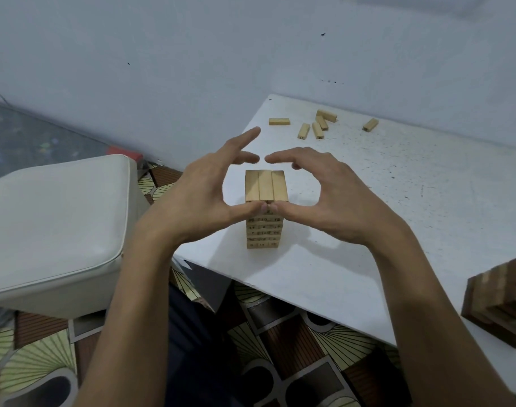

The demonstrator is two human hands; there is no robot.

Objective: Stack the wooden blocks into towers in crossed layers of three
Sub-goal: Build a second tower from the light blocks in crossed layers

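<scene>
Hands (pixel 198 198) (pixel 336 201) around pale, numbered tower (pixel 265 186)

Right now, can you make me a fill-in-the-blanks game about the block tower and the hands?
1. The top layer of the tower has ___ blocks lying side by side.
2. The left hand and the right hand both touch the tower's near side with their ___.
3. The loose blocks lie on a table whose colour is ___.
4. A darker stack stands on the person's ___ side.

Missing words: three, thumbs, white, right.
</scene>
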